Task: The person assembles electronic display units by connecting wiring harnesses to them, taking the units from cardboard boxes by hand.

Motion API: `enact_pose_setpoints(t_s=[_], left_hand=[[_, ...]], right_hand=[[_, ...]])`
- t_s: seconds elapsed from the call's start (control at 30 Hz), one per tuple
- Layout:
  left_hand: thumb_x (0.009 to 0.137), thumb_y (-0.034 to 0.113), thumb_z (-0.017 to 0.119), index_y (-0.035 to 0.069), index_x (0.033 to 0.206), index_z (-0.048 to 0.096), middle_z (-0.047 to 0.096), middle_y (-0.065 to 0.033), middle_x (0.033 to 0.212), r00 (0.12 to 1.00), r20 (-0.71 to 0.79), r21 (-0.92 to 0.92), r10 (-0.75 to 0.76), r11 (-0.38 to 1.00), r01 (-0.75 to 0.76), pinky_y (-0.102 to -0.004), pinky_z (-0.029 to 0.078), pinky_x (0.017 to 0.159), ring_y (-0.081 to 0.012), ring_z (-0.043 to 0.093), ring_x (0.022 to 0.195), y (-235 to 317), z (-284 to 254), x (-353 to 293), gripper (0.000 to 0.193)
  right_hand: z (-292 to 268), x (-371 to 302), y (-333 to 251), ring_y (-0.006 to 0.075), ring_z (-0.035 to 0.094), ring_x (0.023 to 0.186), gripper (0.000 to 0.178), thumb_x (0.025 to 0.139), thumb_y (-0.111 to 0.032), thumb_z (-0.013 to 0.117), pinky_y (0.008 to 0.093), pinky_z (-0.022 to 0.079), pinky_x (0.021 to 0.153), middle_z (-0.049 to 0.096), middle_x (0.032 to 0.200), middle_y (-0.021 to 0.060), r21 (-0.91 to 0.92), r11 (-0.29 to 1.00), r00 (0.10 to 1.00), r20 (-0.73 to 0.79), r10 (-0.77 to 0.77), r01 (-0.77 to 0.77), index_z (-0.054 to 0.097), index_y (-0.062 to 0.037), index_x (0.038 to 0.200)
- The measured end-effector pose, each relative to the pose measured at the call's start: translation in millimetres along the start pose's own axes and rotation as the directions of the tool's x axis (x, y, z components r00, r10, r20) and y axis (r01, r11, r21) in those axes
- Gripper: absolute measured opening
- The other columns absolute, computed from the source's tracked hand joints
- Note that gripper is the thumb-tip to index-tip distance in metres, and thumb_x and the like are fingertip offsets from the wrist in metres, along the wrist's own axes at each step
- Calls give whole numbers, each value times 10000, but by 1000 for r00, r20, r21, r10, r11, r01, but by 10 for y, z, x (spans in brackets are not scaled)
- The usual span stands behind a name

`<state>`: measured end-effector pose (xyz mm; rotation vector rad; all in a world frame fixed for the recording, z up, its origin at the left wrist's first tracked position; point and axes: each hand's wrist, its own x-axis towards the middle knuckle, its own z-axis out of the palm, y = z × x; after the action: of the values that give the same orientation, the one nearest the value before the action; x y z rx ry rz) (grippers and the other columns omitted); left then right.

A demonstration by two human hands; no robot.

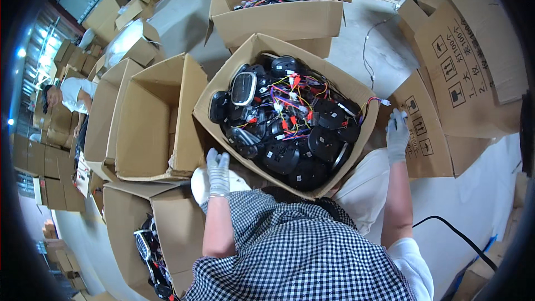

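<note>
A big open cardboard box sits tilted in front of me, filled with black round plastic parts tangled in red, yellow and white wires. One part with a silver rim lies near its far left. My left hand, in a pale glove, presses against the box's lower left wall from outside. My right hand, also gloved, grips the box's right corner. Both hands hold the box between them, above my checked shirt.
An empty open box stands just left. Another box with wired parts is behind, and a third at lower left. Flattened cardboard lies right, a black cable on the floor. A person works among stacked boxes far left.
</note>
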<state>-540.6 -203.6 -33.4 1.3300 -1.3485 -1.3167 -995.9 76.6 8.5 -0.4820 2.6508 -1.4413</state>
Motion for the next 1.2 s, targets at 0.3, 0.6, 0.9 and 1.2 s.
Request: enact_pose_setpoints(t_s=[0.3, 0.6, 0.9, 1.2], left_hand=[[844, 325, 649, -19, 1325, 374, 482, -171, 1285, 991, -64, 196, -114, 973, 125, -363, 370, 982, -251, 481, 1140, -138, 179, 943, 653], [830, 306, 554, -32, 1138, 481, 572, -305, 1112, 922, -341, 507, -184, 790, 345, -441, 459, 902, -420, 564, 1050, -190, 384, 1728, 463], [898, 267, 431, 10, 1124, 498, 635, -252, 965, 901, -399, 658, -169, 632, 409, -452, 497, 791, -378, 629, 908, -11, 492, 1817, 349], [897, 255, 435, 3, 1099, 501, 636, -258, 939, 888, -442, 650, -127, 636, 415, -470, 492, 775, -390, 627, 891, -107, 400, 1733, 330]], right_hand=[[748, 775, 50, 382, 488, 1137, 475, 826, -209, 575, 436, 399, 955, 522, 1212, 234, -600, 743, 939, 44, -341, 298, 486, 29, 1227], [933, 1052, -85, 344, 451, 1216, 559, 819, -214, 600, 382, 357, 1030, 460, 1331, 218, -741, 554, 925, 286, -250, 379, 454, 22, 1305], [1144, 850, 244, 336, 531, 1069, 429, 840, -176, 576, 409, 433, 903, 534, 1233, 189, -568, 546, 788, 433, -437, 615, 534, -45, 1246], [1427, 1275, -254, 343, 580, 1015, 396, 896, -215, 549, 404, 395, 978, 622, 1127, 191, -522, 578, 761, 255, -596, 627, 549, 20, 1215]])
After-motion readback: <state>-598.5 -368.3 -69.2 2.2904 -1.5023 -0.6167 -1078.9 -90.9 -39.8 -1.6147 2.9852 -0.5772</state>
